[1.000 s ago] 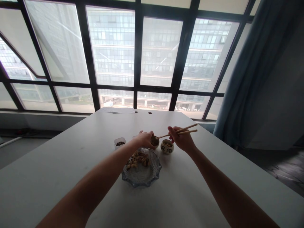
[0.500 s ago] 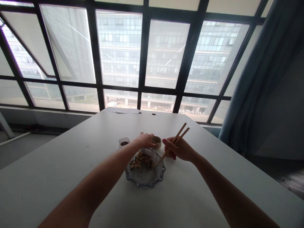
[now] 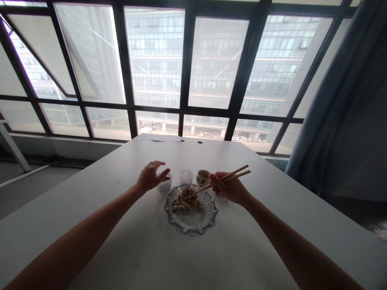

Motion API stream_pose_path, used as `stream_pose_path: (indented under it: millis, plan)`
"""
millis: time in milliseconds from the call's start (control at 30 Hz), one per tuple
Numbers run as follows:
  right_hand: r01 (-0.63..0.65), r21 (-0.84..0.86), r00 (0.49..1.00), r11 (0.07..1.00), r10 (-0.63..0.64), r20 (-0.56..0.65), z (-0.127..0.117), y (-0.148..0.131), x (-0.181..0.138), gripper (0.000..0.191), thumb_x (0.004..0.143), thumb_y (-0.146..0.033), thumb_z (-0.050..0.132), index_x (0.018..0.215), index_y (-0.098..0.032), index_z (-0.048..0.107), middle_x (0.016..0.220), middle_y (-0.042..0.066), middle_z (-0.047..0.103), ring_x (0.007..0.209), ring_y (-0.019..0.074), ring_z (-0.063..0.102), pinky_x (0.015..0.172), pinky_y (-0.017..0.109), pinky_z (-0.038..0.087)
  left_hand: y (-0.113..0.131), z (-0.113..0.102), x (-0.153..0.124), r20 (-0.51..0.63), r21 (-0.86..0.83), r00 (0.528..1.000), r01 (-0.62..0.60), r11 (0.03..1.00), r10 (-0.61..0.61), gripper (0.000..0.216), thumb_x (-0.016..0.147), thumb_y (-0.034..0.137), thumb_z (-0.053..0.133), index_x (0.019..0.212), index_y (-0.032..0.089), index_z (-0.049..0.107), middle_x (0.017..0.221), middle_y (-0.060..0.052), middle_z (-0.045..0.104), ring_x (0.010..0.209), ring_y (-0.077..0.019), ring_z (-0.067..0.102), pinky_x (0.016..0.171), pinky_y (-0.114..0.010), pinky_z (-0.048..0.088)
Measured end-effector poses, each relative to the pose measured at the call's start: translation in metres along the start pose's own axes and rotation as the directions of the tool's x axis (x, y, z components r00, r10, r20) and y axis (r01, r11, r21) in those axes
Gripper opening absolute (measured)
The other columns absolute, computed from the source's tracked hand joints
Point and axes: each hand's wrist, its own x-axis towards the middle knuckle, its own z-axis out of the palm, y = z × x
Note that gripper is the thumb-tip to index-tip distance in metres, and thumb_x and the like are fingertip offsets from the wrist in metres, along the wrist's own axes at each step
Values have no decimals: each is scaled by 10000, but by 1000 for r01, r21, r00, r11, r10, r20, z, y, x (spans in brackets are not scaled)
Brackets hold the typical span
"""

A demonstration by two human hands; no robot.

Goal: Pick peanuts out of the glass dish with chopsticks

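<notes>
My right hand grips a pair of wooden chopsticks, their tips down among the nuts heaped in a clear glass bowl with a scalloped rim. My left hand hovers with fingers apart beside a small white cup holding dark bits, partly behind the thumb; I cannot tell whether they touch. Behind the bowl stands a second small translucent cup. Right of it is a round beige cup with dark characters, close to my right fingers.
All this rests on a long white table. Papers lie at its far edge, near two dark round spots. Beyond are black-framed windows. A blue curtain hangs at the right.
My left hand has moved left from the beige cup to the cup with dark bits. The chopsticks lie flatter, their tips shifted from the bowl's right side to the nuts.
</notes>
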Motion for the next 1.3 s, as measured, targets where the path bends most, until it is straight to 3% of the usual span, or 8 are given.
stream_pose_path:
  millis: [100,233,500,867,1067,1167,1300]
  plan:
    - [-24,19,999,1000,24,-21,-2,-4,0,551,827,-697,559,683,-169,630,500,8,605,425,126,573,410,214,435,-22,5,-20,-26,-76,997,74,994,-77,625,915,684,376,1119,148,625,1122,-142,690,985,-278,660,865,-444,528]
    - [-42,-39,999,998,42,1,-6,-10,-2,571,844,-699,538,654,-166,619,460,2,574,386,114,534,382,206,395,-34,17,-34,17,-137,991,133,982,-132,649,922,693,317,1143,161,616,1125,-129,696,955,-260,667,845,-420,532]
    - [76,-176,989,982,-51,142,-11,-18,-5,544,889,-647,535,640,-170,620,494,26,617,418,126,569,416,218,430,-27,20,-39,71,-86,991,119,989,-113,676,909,706,343,1190,153,611,956,-110,696,878,-260,672,798,-398,522]
    - [185,-185,957,965,-134,258,-4,-18,-5,529,927,-601,521,627,-174,611,518,31,616,436,126,570,409,219,422,-25,19,-39,105,-82,987,133,988,-124,657,904,699,356,1194,165,603,966,-109,696,895,-262,671,784,-387,517]
    - [70,-109,981,992,-49,185,-2,-18,-6,532,874,-648,563,646,-174,646,505,29,632,410,131,577,394,224,445,-24,19,-39,100,-84,988,125,989,-117,640,904,695,372,1193,175,607,952,-100,695,886,-260,671,779,-384,521]
    - [-42,27,999,999,42,23,-5,-15,-2,559,797,-705,615,643,-169,660,461,22,620,370,131,562,355,220,434,-23,18,-40,107,-81,988,124,989,-115,633,906,692,376,1203,180,600,957,-99,694,892,-260,669,785,-386,521]
    - [-125,231,962,965,175,-209,-11,-5,7,569,697,-723,701,608,-162,654,410,21,594,305,121,510,306,227,414,-22,17,-40,125,-70,987,114,991,-105,680,891,713,384,1226,156,584,975,-118,688,905,-273,671,799,-397,520]
